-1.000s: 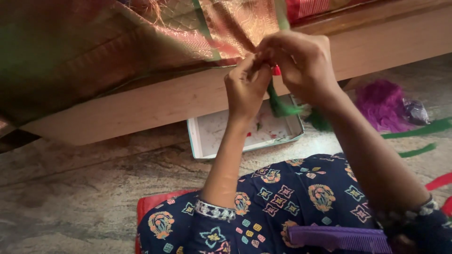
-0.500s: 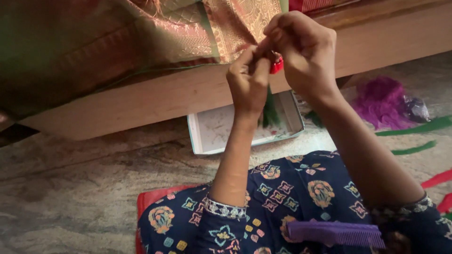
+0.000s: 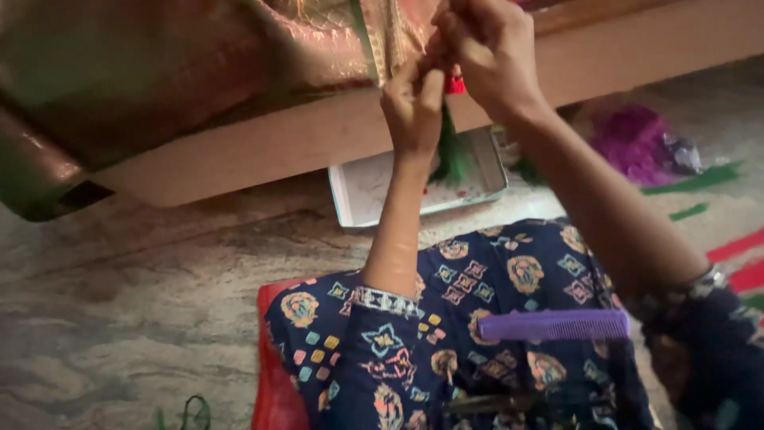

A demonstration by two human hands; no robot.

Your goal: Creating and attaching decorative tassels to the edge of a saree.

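Observation:
My left hand (image 3: 412,102) and my right hand (image 3: 487,49) are raised together at the hanging edge of a shiny pink and gold cloth (image 3: 239,56) draped over a wooden frame (image 3: 302,143). Both pinch a small red tassel (image 3: 455,81) between their fingertips at the cloth's edge. Green threads (image 3: 452,147) hang down from the tassel behind my left wrist. Part of the tassel is hidden by my fingers.
A purple comb (image 3: 555,325) lies on my lap, which is covered in dark blue patterned fabric. A shallow white tray (image 3: 358,191) sits on the stone floor under the frame. Purple thread (image 3: 634,139) and green and red strips (image 3: 700,179) lie at the right.
Both hands have risen a little toward the cloth's edge and drawn closer together on the tassel. The view has shifted slightly, so the frame sits lower.

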